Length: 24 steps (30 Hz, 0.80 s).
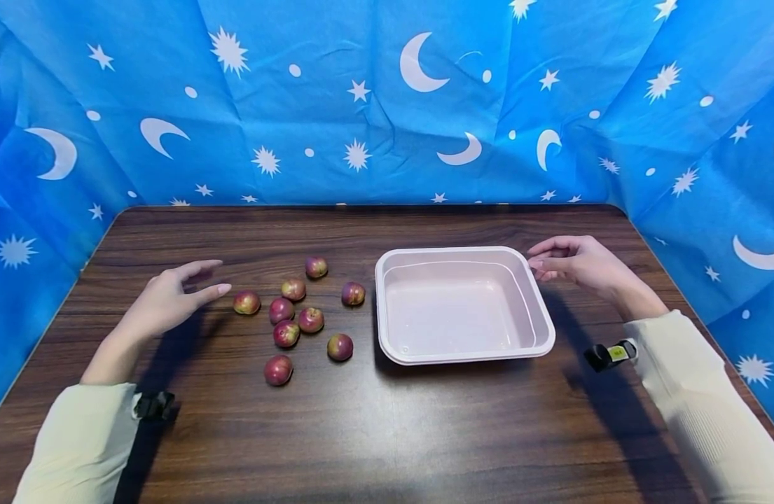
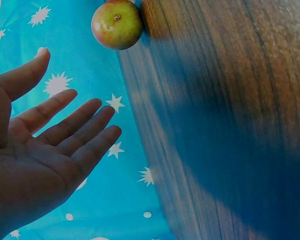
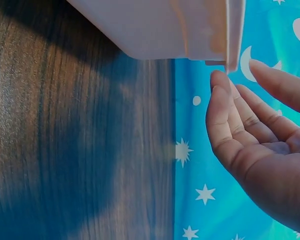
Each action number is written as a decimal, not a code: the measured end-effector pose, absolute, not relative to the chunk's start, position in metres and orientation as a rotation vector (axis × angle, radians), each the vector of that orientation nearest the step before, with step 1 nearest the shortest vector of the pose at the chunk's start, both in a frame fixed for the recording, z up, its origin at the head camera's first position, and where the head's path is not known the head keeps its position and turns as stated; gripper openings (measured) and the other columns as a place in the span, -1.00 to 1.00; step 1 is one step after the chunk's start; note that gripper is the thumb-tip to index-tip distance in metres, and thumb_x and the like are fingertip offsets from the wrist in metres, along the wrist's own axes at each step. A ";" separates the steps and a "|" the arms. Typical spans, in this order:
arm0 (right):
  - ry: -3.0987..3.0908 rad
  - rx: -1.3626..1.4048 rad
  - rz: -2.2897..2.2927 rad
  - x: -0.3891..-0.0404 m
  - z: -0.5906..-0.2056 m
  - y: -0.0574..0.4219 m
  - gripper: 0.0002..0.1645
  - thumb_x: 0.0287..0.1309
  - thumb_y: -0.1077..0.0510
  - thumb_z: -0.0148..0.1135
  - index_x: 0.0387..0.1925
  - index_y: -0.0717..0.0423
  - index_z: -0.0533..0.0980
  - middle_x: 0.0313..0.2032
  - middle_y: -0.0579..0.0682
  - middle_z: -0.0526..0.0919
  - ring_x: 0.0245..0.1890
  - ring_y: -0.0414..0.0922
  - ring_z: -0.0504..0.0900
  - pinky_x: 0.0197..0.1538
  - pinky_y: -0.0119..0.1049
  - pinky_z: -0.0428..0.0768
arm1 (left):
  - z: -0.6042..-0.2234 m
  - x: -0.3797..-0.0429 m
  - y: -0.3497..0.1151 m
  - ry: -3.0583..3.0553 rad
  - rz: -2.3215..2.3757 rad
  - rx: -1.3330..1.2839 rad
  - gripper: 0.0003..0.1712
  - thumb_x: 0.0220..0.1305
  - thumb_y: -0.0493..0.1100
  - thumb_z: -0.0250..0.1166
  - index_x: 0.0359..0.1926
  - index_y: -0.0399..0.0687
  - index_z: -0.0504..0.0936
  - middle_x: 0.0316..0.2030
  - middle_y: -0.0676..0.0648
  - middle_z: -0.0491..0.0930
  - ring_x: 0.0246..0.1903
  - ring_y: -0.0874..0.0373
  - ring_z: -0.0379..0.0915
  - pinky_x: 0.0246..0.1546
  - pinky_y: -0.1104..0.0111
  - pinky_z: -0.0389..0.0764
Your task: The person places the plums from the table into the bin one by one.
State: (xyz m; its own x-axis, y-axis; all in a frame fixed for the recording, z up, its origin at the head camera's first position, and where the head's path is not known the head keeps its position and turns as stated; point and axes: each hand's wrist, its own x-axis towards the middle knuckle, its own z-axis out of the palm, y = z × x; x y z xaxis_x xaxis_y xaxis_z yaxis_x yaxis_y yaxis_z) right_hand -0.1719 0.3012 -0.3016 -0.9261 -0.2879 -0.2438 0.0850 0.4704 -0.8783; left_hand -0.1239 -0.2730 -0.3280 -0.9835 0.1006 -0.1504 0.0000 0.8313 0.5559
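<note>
Several small red-and-yellow plums lie loose on the table left of centre. My left hand [image 1: 172, 294] hovers beside the leftmost plum [image 1: 246, 302], thumb and fingers spread, holding nothing. In the left wrist view that hand [image 2: 55, 135] shows an empty palm, with a plum [image 2: 117, 24] beyond the thumb. A pale pinkish-white plastic basin [image 1: 396, 353] stands right of the plums with nothing in it. At its far right corner is my right hand [image 1: 578, 266], fingers loosely bent. The right wrist view has its fingertips [image 3: 220, 80] right at the basin's rim [image 3: 233, 40], thumb apart from them.
The dark wood-grain table [image 1: 387, 441] carries the plums and basin. Behind it and along its sides hangs a blue cloth [image 1: 336, 105] with white moons and stars. Each sleeve cuff wears a small black wrist device, such as the one on the left [image 1: 153, 405].
</note>
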 end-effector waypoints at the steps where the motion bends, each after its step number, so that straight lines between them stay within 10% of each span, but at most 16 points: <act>1: 2.344 -0.156 -1.465 -0.173 -0.302 0.301 -0.48 0.18 0.20 0.16 0.06 0.47 0.31 -0.32 -0.09 0.64 -0.30 -0.07 0.63 -0.21 -0.32 0.60 | -0.328 -0.124 -0.273 2.834 0.869 0.072 -0.19 0.26 0.25 0.02 0.26 -0.31 0.21 0.17 -0.49 0.20 0.12 -0.41 0.11 0.00 -0.24 0.18; 24: 2.202 -0.099 -1.694 -0.176 -0.309 0.296 -0.79 0.12 0.29 0.20 -0.18 0.28 0.50 -0.40 -0.05 0.66 -0.41 -0.17 0.63 -0.27 -0.33 0.61 | -0.332 -0.121 -0.272 2.758 1.071 0.120 -0.37 0.23 0.07 0.18 0.17 -0.26 0.36 0.11 -0.37 0.36 0.11 -0.26 0.24 0.00 -0.10 0.28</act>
State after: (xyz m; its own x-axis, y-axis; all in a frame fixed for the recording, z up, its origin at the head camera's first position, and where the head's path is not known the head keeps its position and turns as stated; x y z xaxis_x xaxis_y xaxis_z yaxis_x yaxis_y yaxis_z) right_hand -0.1756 0.2957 -0.3095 -0.9330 -0.2702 -0.2378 0.1605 0.2789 -0.9468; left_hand -0.1205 -0.2720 -0.3318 -0.9805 0.1397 -0.1385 0.0096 0.7371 0.6758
